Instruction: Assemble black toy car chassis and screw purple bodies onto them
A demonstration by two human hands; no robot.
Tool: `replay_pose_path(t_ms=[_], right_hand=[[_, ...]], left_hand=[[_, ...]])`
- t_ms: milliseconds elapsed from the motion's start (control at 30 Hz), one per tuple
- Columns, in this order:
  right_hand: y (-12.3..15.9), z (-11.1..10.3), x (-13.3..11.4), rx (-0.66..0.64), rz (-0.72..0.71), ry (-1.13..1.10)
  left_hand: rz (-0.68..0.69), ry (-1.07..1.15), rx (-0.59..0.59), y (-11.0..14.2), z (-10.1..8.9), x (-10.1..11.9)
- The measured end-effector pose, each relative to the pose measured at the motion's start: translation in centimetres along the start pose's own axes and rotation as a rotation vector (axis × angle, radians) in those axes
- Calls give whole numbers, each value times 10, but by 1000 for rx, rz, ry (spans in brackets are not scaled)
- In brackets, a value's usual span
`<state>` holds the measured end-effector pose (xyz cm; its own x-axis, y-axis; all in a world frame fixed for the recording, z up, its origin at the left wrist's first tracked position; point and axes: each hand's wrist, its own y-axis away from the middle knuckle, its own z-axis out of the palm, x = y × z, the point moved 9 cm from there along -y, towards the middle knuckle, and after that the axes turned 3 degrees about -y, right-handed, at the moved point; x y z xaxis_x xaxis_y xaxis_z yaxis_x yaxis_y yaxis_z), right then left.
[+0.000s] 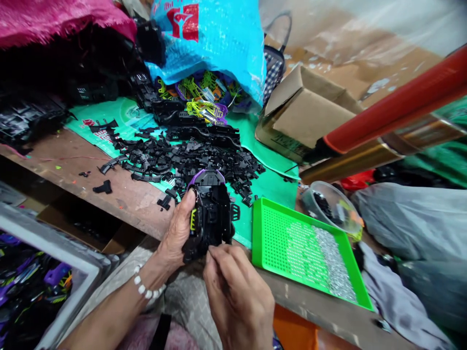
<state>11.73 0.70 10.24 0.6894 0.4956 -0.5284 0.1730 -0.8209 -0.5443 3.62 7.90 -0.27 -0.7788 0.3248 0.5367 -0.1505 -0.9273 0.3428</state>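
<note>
The black moulded plastic toy shell with a purple rim looks semi-matt and hard. Just right of it, the bright green perforated plastic tray is smooth and slightly glossy, holding a heap of shiny silver metal screws. Behind the shell, small matt black plastic parts lie on worn, rough brown wood tabletop. Further back, the blue woven plastic sack gleams faintly.
</note>
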Motion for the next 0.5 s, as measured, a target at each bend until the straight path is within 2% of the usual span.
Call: replay_pose_path(t_ms=[167,333,500], right_hand=[[3,5,0,-36,-8,42],[-4,8,-4,-85,-1,50],[1,8,-1,-118,15,61]], left_hand=[[-68,-2,-4,3,5,-5],[0,-25,45,5,2,2],[-60,-45,57,5,-2,-5]])
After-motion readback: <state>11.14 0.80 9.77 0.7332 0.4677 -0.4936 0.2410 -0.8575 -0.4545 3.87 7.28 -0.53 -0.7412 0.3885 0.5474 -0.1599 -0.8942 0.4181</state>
